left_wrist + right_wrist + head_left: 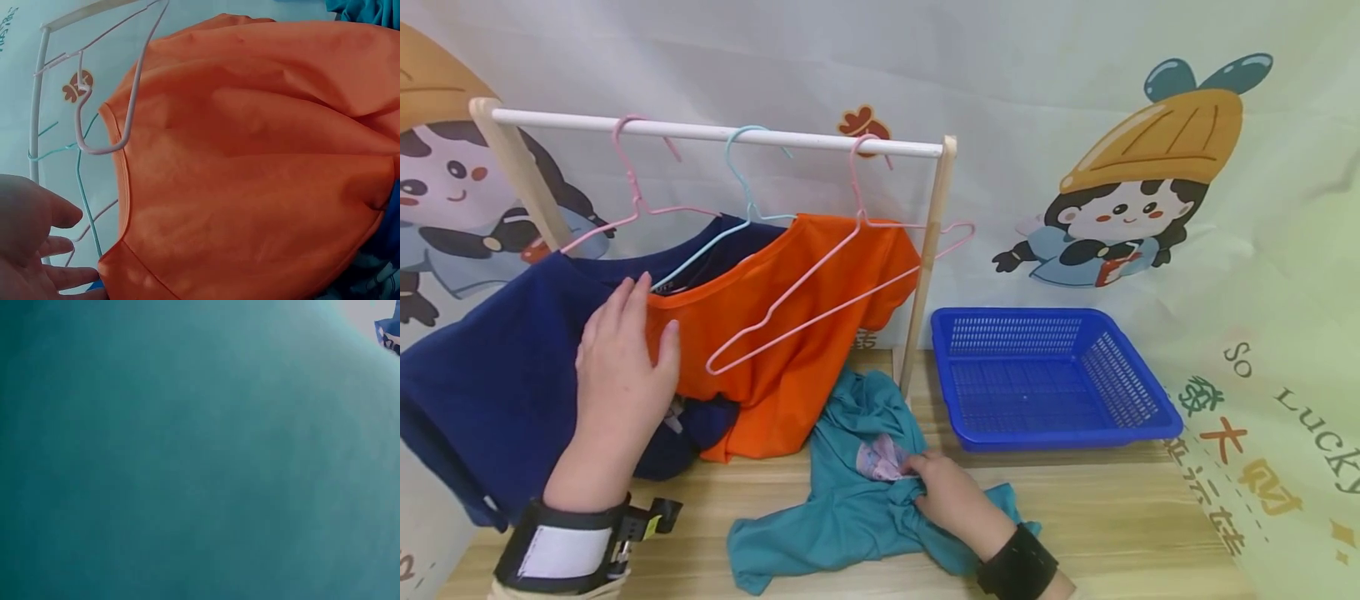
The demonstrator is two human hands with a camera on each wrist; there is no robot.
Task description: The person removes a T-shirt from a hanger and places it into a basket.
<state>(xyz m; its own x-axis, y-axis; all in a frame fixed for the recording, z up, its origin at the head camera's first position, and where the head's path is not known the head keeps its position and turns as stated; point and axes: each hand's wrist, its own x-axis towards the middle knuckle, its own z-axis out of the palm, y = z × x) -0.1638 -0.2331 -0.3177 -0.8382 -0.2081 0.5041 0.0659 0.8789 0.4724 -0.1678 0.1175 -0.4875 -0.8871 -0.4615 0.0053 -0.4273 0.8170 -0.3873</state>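
My left hand (625,367) is open, its straight fingers at the shoulder of an orange T-shirt (775,325) that hangs on a light-blue hanger (747,179). In the left wrist view, the fingertips reach the edge of the shirt's neckline. A crumpled teal shirt (865,517) with a pale printed patch (880,458) lies on the table. My right hand (951,500) grips its cloth beside that patch, with the fingers curled. Teal cloth fills nearly all of the right wrist view. In front of the orange T-shirt hangs a bare pink hanger (805,287).
A wooden rack with a white rail (715,131) stands at the back left. On its left side, a navy shirt (497,358) hangs from another pink hanger (634,187). The blue plastic basket (1045,437) sits right of the rack, against the printed backdrop.
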